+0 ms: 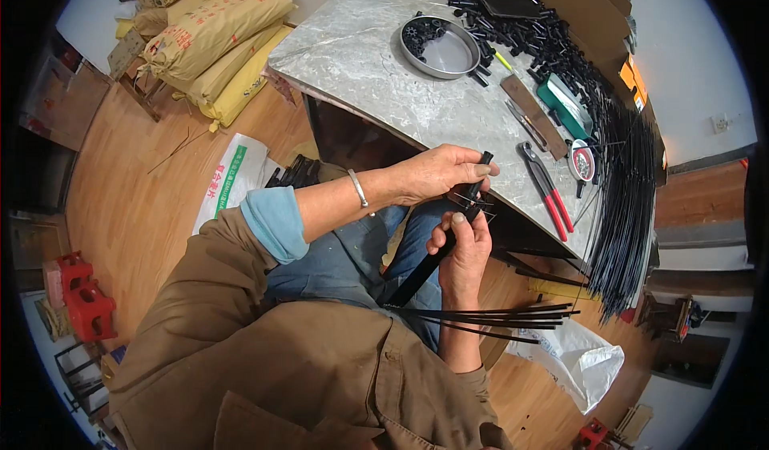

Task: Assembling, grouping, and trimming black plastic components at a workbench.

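My left hand [439,171] and my right hand [465,246] meet at the near edge of the grey stone table [360,66]. Together they hold a long black rod assembly [448,234] that slants down toward my lap. The left fingers pinch its upper tip. The right thumb presses on a small black fitting with thin wires at the middle of the rod. A bundle of thin black ribs [497,318] fans out to the right from the rod's lower end, below my right wrist.
On the table lie red-handled pliers [547,190], a metal bowl [443,50] with black parts, a heap of small black tubes [521,26] and a long sheaf of black rods [625,202]. Yellow sacks [212,42] and a white bag [232,178] lie on the wood floor at left.
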`<action>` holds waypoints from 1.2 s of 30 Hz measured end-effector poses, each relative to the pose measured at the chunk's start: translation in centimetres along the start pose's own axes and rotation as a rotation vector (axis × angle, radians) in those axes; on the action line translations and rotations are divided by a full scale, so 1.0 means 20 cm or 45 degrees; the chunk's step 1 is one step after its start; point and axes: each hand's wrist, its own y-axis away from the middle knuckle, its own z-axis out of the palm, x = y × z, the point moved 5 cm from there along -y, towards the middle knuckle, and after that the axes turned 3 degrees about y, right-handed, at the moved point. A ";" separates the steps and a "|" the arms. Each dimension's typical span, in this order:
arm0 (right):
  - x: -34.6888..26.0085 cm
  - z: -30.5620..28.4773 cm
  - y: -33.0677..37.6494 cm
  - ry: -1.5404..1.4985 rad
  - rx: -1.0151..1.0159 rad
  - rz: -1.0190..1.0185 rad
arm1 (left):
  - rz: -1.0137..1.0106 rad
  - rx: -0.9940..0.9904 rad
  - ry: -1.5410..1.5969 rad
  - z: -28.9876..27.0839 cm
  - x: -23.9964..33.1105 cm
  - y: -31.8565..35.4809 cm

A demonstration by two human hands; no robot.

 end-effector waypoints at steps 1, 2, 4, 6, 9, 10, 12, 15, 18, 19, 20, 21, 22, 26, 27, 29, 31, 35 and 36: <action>0.00 0.00 0.00 -0.002 0.004 0.000 | -0.004 -0.002 0.000 0.01 0.00 0.01; 0.00 0.01 0.00 0.018 0.006 -0.004 | 0.014 0.015 -0.173 0.01 0.01 0.02; 0.00 0.01 0.00 0.039 0.010 -0.011 | 0.034 0.027 -0.346 0.01 0.01 0.01; 0.00 0.01 0.00 0.027 0.007 -0.010 | 0.024 0.063 -0.314 -0.01 0.00 -0.01; -0.01 0.02 0.01 0.012 0.005 -0.003 | 0.045 0.009 -0.068 -0.03 -0.01 -0.01; -0.01 0.01 0.01 0.011 0.006 -0.003 | 0.043 0.009 -0.069 -0.02 0.00 -0.01; 0.00 0.00 0.00 0.009 0.004 -0.006 | -0.003 -0.019 0.037 -0.01 0.01 0.00; 0.00 0.01 0.00 0.011 0.008 -0.004 | 0.035 -0.062 -0.013 -0.02 0.02 0.01; 0.01 0.00 0.00 0.009 -0.005 -0.005 | -0.002 -0.083 0.052 -0.02 0.02 0.01; 0.01 0.00 0.00 0.010 -0.007 -0.004 | 0.000 -0.080 0.052 -0.02 0.02 0.01; 0.00 0.01 0.00 0.014 -0.001 -0.002 | -0.002 -0.080 0.028 -0.02 0.02 0.01; 0.00 0.00 0.00 0.017 0.005 -0.001 | -0.005 -0.080 0.004 -0.02 0.02 0.01; 0.00 0.00 0.00 0.018 0.004 0.000 | -0.004 -0.079 0.005 -0.02 0.02 0.01; 0.00 0.01 0.01 0.005 -0.003 0.001 | 0.005 -0.068 0.030 -0.02 0.02 0.02; 0.00 0.01 0.01 0.009 -0.005 -0.001 | 0.027 -0.055 0.028 -0.02 0.02 0.02; 0.00 0.01 0.01 0.012 -0.003 0.004 | 0.023 -0.058 0.037 -0.02 0.02 0.02; 0.00 0.01 0.01 0.014 0.000 0.008 | 0.019 -0.062 0.045 -0.02 0.02 0.02; 0.00 0.01 0.00 0.027 -0.010 -0.001 | 0.005 -0.080 0.036 -0.02 0.02 0.03; 0.00 0.01 0.00 0.001 -0.025 0.011 | -0.015 -0.087 0.046 -0.02 0.02 0.04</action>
